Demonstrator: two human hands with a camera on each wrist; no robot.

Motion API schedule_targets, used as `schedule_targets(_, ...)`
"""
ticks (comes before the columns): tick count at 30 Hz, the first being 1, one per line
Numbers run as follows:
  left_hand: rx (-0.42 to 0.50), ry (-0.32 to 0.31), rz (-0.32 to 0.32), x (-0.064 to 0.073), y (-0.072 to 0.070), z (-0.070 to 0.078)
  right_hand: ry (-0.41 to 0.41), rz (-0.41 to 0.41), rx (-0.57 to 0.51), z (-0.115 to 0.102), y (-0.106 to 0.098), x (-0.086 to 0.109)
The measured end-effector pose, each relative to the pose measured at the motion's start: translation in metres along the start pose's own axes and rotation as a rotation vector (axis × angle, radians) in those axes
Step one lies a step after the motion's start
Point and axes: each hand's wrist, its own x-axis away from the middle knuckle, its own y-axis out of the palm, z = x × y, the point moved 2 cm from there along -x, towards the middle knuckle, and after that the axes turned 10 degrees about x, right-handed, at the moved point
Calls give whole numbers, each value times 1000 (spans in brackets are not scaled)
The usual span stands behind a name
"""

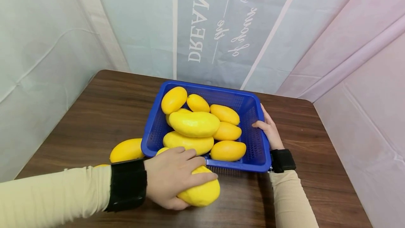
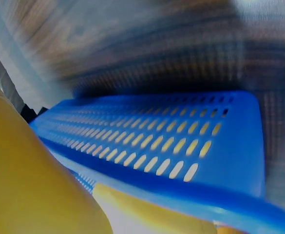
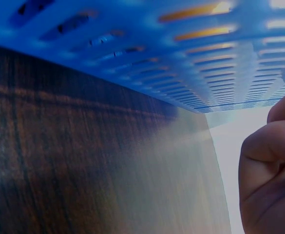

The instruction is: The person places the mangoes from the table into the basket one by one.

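My left hand [image 1: 175,177] grips a large yellow mango [image 1: 202,191] just outside the near rim of a blue plastic basket [image 1: 250,166]. In the left wrist view, that held mango [image 2: 30,175] fills the lower left, beside the basket's slotted wall [image 2: 152,136]. Several yellow mangoes lie inside the basket, with one big mango [image 1: 194,124] on top of others. My right hand [image 1: 270,129] holds the basket's right side, thumb over the rim and fingers outside. Curled fingers [image 3: 269,146] of that hand show at the right edge of the right wrist view.
Left of the basket, another mango [image 1: 126,150] lies on the brown wooden table [image 1: 79,115]. A bit of yellow shows behind my left wrist. A grey-blue cloth [image 1: 218,69] with printed lettering hangs behind the table, and pale sheets stand on both sides.
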Motion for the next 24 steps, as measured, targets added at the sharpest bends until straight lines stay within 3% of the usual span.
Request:
schedule_targets(12,-68,-24,-49,-39,-14,-12,3,4,19,-1,-1,1)
schedule_targets(24,-126,-53,-64,-77,-17,-23,-11,-3,22,0,-1,1)
